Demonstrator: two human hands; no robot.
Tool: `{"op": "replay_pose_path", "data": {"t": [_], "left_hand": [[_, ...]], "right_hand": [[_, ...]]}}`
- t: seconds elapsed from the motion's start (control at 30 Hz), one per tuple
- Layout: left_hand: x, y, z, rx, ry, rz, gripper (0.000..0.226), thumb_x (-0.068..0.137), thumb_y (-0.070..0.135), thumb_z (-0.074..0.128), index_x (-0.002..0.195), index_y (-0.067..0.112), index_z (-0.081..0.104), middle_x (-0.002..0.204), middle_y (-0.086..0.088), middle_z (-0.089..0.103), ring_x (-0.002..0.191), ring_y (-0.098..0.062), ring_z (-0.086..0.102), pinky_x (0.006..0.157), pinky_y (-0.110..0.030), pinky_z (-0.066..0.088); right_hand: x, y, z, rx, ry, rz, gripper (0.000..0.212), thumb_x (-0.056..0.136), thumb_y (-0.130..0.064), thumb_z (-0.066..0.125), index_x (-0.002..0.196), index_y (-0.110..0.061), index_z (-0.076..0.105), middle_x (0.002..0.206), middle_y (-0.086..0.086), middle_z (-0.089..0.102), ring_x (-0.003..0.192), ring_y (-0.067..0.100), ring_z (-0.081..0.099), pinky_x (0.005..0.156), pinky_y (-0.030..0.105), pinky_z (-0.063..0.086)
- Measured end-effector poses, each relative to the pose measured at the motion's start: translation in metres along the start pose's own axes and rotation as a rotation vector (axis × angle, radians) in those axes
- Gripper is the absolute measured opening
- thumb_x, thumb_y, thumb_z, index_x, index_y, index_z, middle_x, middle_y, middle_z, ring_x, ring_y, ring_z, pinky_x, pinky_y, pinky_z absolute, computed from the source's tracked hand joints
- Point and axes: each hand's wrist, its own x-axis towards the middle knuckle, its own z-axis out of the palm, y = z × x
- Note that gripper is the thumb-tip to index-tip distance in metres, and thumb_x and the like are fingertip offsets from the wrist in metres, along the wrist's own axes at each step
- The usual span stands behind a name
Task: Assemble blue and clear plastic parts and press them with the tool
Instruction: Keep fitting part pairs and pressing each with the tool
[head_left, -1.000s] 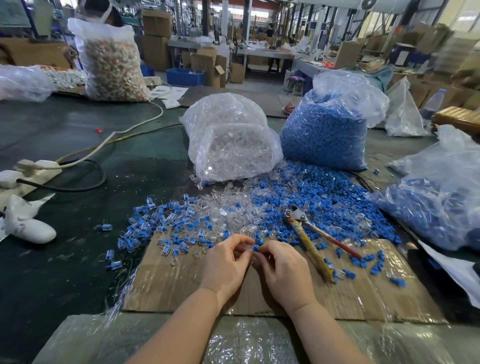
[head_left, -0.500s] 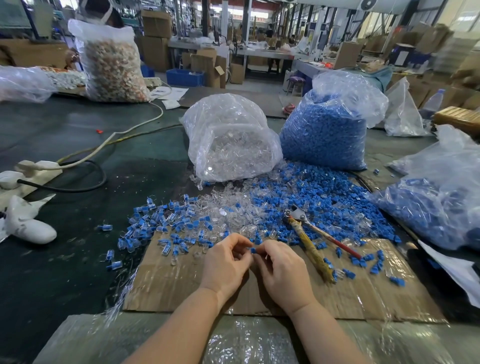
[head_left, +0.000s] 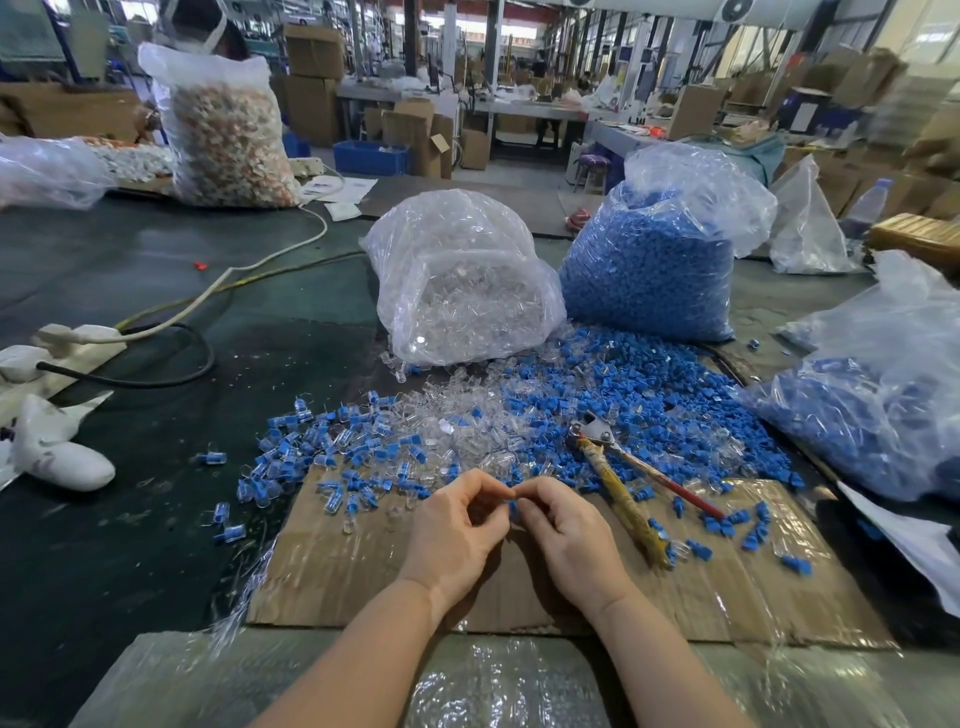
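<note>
Blue plastic shows as a small part (head_left: 513, 506) pinched between the fingertips of my left hand (head_left: 456, 535) and right hand (head_left: 563, 535), which have drawn tighter together than a second ago over the cardboard sheet (head_left: 363, 571) on the worktop. I judge the pieces are seating; the pressing tool (head_left: 618, 493) lies untouched at two o'clock, beside the loose parts (head_left: 597, 395) at twelve.
</note>
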Motion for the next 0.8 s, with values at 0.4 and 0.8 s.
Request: {"op": "replay_pose_path", "data": {"t": [0.4, 0.8], "left_hand": [[0.0007, -0.0011, 0.0004, 0.101, 0.0, 0.001, 0.015, 0.084, 0.009, 0.063, 0.081, 0.023, 0.063, 0.076, 0.002, 0.065, 0.066, -0.001, 0.057, 0.067, -0.013, 0.048], [0.0015, -0.0036, 0.0006, 0.054, 0.016, -0.01, 0.017, 0.084, 0.008, 0.063, 0.081, 0.025, 0.064, 0.074, 0.006, 0.065, 0.068, -0.001, 0.059, 0.067, -0.013, 0.048]], "right_hand": [[0.0014, 0.0001, 0.0014, -0.088, -0.048, 0.016, 0.007, 0.094, -0.023, 0.051, 0.092, -0.023, 0.057, 0.087, -0.012, 0.058, 0.084, 0.002, 0.049, 0.072, 0.019, 0.034], [0.0014, -0.0004, 0.0024, -0.061, -0.034, 0.006, 0.01, 0.095, -0.027, 0.05, 0.087, -0.029, 0.055, 0.082, -0.015, 0.056, 0.081, -0.001, 0.049, 0.07, 0.009, 0.034]]}}
